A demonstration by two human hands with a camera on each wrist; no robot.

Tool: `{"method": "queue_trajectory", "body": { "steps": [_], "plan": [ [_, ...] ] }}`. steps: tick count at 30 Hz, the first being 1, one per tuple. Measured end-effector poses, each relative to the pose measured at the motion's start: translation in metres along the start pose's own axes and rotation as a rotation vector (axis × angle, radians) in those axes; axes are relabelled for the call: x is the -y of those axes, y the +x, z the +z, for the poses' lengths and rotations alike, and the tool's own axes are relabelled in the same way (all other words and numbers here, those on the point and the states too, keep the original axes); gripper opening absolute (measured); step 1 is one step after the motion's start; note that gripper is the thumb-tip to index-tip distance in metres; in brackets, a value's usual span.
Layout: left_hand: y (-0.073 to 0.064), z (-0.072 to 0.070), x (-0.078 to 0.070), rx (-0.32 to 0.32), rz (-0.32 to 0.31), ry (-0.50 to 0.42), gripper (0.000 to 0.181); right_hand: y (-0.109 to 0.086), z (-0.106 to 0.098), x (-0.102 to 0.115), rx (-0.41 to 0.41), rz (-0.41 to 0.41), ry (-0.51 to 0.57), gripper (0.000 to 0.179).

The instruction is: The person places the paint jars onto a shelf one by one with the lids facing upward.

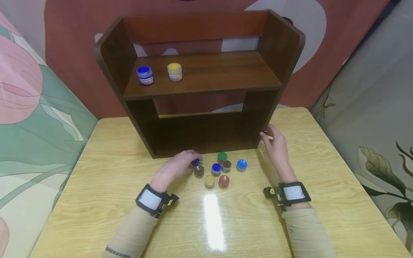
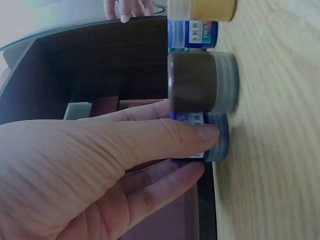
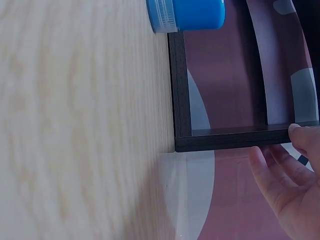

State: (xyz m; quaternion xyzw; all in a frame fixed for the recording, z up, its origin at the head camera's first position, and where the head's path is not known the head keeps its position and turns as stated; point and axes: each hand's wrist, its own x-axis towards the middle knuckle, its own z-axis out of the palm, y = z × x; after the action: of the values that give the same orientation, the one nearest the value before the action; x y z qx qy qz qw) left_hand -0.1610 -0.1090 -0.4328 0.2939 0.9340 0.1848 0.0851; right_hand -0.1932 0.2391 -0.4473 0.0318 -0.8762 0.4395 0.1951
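My left hand [image 1: 175, 165] pinches a dark blue paint jar [image 2: 221, 147] that stands on the table, its thumb across the label. Touching or very close to that jar is a dark brown paint jar [image 1: 199, 171]. My right hand [image 1: 276, 146] grips the front edge of the right side panel of a dark brown wooden shelf [image 1: 206, 91], thumb on one face and fingertips on the other. On the upper board sit a blue jar [image 1: 145, 76] and a yellow jar [image 1: 175, 72], both upright with labels facing forward.
Between my hands on the table [image 1: 113, 200] stand several more paint jars: green [image 1: 222, 157], brown [image 1: 226, 165], blue [image 1: 216, 168], light blue [image 1: 241, 165], yellow [image 1: 209, 181] and red [image 1: 224, 181]. A patterned curtain [image 1: 74, 71] hangs behind the shelf.
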Motion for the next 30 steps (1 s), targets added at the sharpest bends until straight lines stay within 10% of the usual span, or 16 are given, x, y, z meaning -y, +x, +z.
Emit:
{"method": "queue_trajectory", "body": {
  "steps": [30],
  "plan": [
    [0.0, -0.006, 0.01, -0.135, 0.025, -0.029, 0.033, 0.0, -0.001, 0.002, 0.012, 0.007, -0.002, 0.035]
  ]
}}
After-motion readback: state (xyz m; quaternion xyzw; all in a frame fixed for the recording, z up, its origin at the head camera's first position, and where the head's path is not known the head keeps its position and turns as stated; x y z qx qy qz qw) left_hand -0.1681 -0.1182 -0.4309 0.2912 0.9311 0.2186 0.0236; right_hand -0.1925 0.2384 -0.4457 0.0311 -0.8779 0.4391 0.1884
